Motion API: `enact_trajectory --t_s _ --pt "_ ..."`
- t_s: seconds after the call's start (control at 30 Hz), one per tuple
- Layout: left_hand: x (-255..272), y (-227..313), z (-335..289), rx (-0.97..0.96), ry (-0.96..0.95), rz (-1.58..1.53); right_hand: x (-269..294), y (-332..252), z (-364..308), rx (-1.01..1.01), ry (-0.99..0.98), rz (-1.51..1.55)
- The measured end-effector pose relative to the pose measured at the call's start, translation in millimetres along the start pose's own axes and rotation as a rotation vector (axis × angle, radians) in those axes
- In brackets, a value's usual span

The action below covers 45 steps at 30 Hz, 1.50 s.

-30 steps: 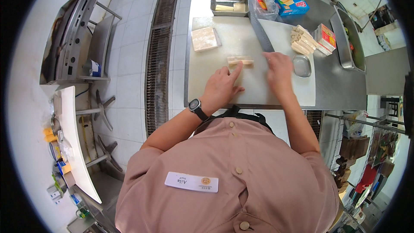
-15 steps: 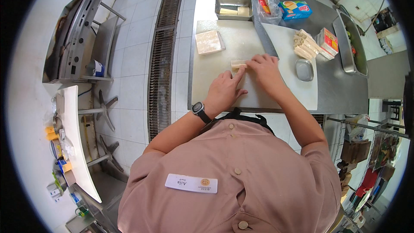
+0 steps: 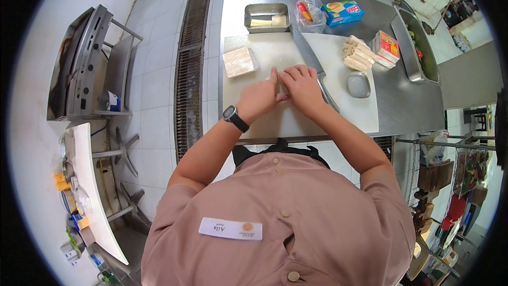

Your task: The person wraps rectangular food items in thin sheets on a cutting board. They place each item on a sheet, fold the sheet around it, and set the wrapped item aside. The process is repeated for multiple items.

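On the white cutting board (image 3: 254,122), my left hand (image 3: 256,98) and my right hand (image 3: 302,89) meet with fingers bent inward. They close over a pale spring roll, which they now almost wholly hide. A square stack of pale wrappers (image 3: 240,62) lies beyond my left hand. Just past my right hand a large knife (image 3: 307,50) rests with its handle toward me. Finished pale rolls (image 3: 359,54) are piled farther right, with a small metal dish (image 3: 358,85) nearer me.
A metal pan (image 3: 267,30) with pale sticks stands at the back, beside a plastic bag (image 3: 310,15) and a blue box (image 3: 343,12). To the right are a red-and-white package (image 3: 386,47) and a deep metal pan (image 3: 429,69) holding vegetables.
My hands have drawn together over the pale roll, covering it. My left index finger no longer points along it. The view has shifted, uncovering the knife handle.
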State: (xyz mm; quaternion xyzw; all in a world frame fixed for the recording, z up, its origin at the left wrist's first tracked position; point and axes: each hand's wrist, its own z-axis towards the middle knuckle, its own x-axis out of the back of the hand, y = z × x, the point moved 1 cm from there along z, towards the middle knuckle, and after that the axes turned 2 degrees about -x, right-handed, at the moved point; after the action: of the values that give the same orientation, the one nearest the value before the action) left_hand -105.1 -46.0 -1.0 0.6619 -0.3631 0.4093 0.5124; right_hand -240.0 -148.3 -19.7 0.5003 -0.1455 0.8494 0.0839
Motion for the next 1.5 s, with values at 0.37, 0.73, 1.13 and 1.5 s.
enact_trajectory --t_s 0.37,0.73,1.13,1.5 --pt "30 -20 -14 0.142 0.265 -0.17 41 88 -1 -0.284 0.1 -0.062" --pt "31 -89 -35 0.163 0.624 -0.109 100 178 -29 -0.719 -0.071 -0.461" --pt "21 -123 -34 0.254 0.563 -0.546 -41 -58 88 0.069 -0.062 0.363" --pt "22 -141 -55 0.259 0.592 -0.544 -59 -68 109 -0.091 -0.18 0.529"
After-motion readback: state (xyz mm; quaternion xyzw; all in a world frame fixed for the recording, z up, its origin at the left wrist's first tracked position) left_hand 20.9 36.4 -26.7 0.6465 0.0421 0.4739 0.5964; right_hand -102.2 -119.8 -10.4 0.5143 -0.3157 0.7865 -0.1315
